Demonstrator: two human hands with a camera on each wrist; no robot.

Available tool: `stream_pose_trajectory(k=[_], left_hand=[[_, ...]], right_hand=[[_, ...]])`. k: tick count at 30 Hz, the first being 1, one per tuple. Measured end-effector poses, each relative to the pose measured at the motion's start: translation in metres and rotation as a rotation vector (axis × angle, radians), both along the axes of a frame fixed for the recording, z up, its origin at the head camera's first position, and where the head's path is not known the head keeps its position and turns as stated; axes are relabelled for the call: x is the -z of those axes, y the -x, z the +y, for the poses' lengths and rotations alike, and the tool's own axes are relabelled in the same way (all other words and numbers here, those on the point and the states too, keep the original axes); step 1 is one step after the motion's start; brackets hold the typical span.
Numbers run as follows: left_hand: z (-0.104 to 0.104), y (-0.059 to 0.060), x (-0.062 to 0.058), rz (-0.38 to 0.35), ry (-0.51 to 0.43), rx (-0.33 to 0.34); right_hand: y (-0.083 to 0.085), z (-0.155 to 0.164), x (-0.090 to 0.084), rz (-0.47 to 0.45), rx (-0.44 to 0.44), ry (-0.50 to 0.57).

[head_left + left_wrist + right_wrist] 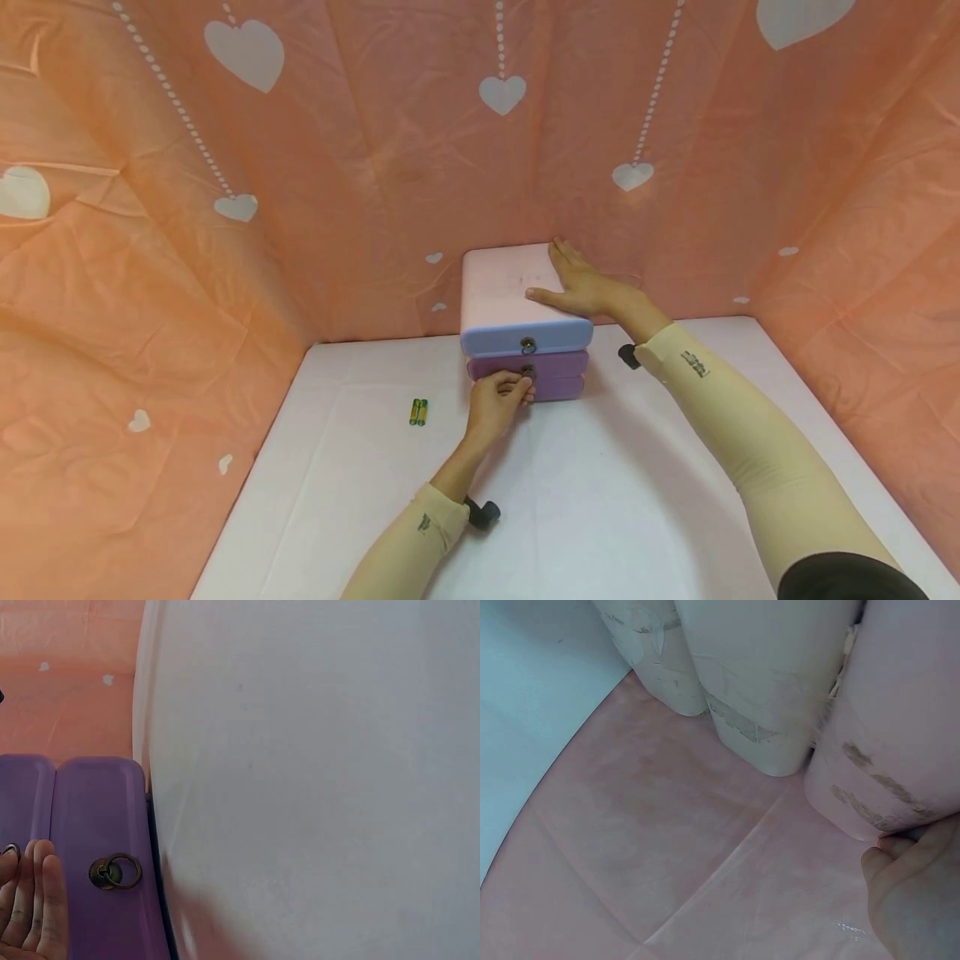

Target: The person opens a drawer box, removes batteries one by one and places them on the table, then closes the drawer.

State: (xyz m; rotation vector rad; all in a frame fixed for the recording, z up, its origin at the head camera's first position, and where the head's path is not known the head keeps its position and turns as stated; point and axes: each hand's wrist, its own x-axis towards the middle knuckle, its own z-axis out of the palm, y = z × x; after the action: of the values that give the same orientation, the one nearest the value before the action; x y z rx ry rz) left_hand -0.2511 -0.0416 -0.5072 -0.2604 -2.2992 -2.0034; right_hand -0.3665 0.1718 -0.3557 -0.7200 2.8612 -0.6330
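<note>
Left hand on the ring pull, right hand steadying the drawer chest

The small drawer chest (525, 321) sits at the back edge of the white table (360, 500), against the heart-print backdrop (225, 208); the right hand (581, 283) lies flat and relaxed on its pink top, fingers straight, while the left hand (498, 400) has its fingers curled in at the ring pull (527, 370) of the purple middle drawer (558, 365), seemingly pinching it. The box looks light, rigid and smooth, likely to skid, so that bracing palm makes sense; the little metal ring is the only real purchase. Two batteries (417, 412) lie just left of the chest
</note>
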Motion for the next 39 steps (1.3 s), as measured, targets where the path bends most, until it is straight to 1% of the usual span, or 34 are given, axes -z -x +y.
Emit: stream_pose_trajectory(k=[14,21,34,39], left_hand=[[0.0,-0.003,-0.002,-0.023,0.03,-0.006],[0.0,-0.005,-0.003,-0.013,0.039,-0.006],[-0.001,-0.009,-0.002,-0.015,0.014,-0.009],[-0.002,-0.011,-0.003,-0.008,0.036,-0.003]], right_hand=[[0.0,0.0,0.001,-0.015,0.0,0.011],[-0.001,0.0,0.0,-0.016,0.005,0.013],[0.002,0.0,0.0,-0.026,0.014,0.018],[0.002,0.0,0.0,-0.031,0.012,0.018]])
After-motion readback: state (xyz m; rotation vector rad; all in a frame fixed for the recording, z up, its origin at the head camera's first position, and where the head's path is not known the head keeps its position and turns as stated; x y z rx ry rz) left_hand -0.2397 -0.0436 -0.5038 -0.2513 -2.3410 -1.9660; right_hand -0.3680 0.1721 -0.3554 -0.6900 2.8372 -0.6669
